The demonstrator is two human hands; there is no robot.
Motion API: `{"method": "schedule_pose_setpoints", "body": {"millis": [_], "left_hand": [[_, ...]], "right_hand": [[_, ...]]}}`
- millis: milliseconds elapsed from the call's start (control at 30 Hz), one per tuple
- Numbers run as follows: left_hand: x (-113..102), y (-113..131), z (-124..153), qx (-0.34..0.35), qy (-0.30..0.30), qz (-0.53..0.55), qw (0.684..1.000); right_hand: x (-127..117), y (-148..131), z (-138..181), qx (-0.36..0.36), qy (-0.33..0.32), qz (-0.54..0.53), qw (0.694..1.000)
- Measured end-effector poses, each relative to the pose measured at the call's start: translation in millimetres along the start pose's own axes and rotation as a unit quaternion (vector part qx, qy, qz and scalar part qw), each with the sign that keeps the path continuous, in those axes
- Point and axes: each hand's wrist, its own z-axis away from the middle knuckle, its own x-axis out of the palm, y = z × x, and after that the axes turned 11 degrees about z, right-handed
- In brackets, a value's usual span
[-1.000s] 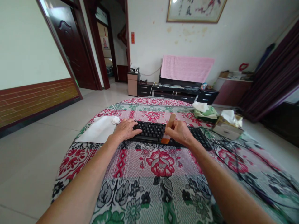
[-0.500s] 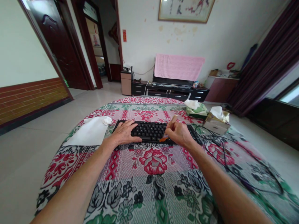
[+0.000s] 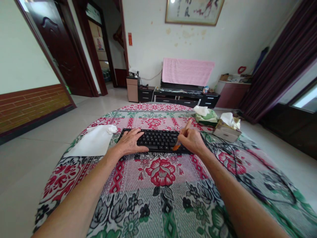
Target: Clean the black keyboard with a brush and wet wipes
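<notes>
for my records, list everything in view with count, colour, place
keyboard: 1, black, centre
brush: 1, orange bristles, in right hand
sheet: 1, white, left of keyboard
crumpled tissue: 1, white, sheet's far right corner
tissue pack: 1, green, beyond keyboard's right end
tissue box: 1, brownish, right of tissue pack
cables: several, mostly black, right of keyboard
tablecloth: 1, multicoloured floral, under keyboard
towel: 1, pink, by far wall
cabinets: several, black, brownish, reddish, along far wall
framed picture: 1, gold-rimmed, far wall
wall strip: 1, red, left of framed picture
door: 1, dark red, far left
curtain: 1, purple, far right
left hand: 1, bare, on keyboard's left end
right hand: 1, bare, gripping brush
</notes>
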Motion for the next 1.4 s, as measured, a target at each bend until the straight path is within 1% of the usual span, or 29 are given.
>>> {"method": "schedule_pose_setpoints", "body": {"millis": [33, 100, 167, 200, 267, 300, 367, 433, 467, 533, 600, 667, 700, 767, 833, 900, 933, 1000, 1067, 1133, 1200, 1267, 1333, 1400], "left_hand": [[0, 0, 0, 0.001, 0.0, 0.003, 1.0], [0, -1, 0, 0.003, 0.001, 0.007, 1.0], [0, -1, 0, 0.002, 0.002, 0.007, 1.0], [0, -1, 0, 0.002, 0.002, 0.005, 1.0], [0, -1, 0, 0.003, 0.002, 0.0, 1.0], [0, -1, 0, 0.003, 0.0, -0.003, 1.0], [0, -1, 0, 0.0, -0.004, -0.006, 1.0], [0, -1, 0, -0.003, -0.005, -0.004, 1.0], [0, -1, 0, -0.003, -0.004, -0.002, 1.0], [1, -2, 0, -0.001, -0.001, 0.002, 1.0], [2, -3, 0, 0.0, 0.001, 0.003, 1.0], [3, -4, 0, -0.001, 0.002, 0.003, 1.0], [3, -5, -1, -0.001, 0.002, 0.004, 1.0], [3, -5, -1, 0.0, 0.003, 0.003, 1.0], [3, -4, -1, 0.002, 0.003, 0.0, 1.0], [2, -3, -1, 0.003, 0.002, -0.003, 1.0], [2, -3, -1, 0.003, 0.001, -0.003, 1.0], [1, -2, -1, 0.002, 0.001, -0.003, 1.0], [1, -1, -1, -0.002, -0.001, -0.003, 1.0], [1, -1, -1, -0.006, -0.004, -0.002, 1.0], [1, -1, -1, -0.008, -0.004, -0.001, 1.0], [1, -1, -1, -0.007, -0.001, 0.001, 1.0], [0, 0, -1, -0.005, -0.002, 0.003, 1.0], [-1, 1, -1, -0.006, -0.005, 0.002, 1.0]], "right_hand": [[1, 0, 0, -0.011, -0.005, -0.045, 0.999], [7, -4, 3, -0.03, -0.02, -0.158, 0.987], [16, -9, 7, -0.045, -0.033, -0.227, 0.972], [20, -11, 8, -0.054, -0.039, -0.227, 0.972], [24, -12, 10, -0.062, -0.045, -0.164, 0.983], [24, -11, 9, -0.055, -0.035, -0.118, 0.991], [19, -6, 6, -0.019, 0.005, -0.035, 0.999], [13, -2, 3, 0.021, 0.042, -0.001, 0.999], [12, -1, 2, 0.032, 0.052, -0.011, 0.998], [14, -1, 3, 0.023, 0.057, -0.079, 0.995], [21, -5, 5, -0.014, 0.047, -0.165, 0.985], [29, -9, 7, -0.047, 0.026, -0.209, 0.977], [32, -10, 7, -0.052, 0.015, -0.203, 0.978], [34, -8, 6, -0.039, 0.01, -0.142, 0.989], [30, -3, 4, 0.001, 0.039, -0.059, 0.997], [25, 3, 1, 0.042, 0.083, -0.017, 0.996], [24, 5, 0, 0.049, 0.1, -0.026, 0.993], [25, 6, 0, 0.034, 0.112, -0.095, 0.989], [30, 3, 1, -0.001, 0.093, -0.178, 0.98], [37, -2, 4, -0.032, 0.061, -0.215, 0.974], [41, -6, 5, -0.05, 0.037, -0.196, 0.979], [41, -6, 5, -0.046, 0.038, -0.143, 0.988], [37, -4, 2, -0.012, 0.055, -0.079, 0.995], [33, -1, 0, 0.032, 0.081, -0.028, 0.996]]}}
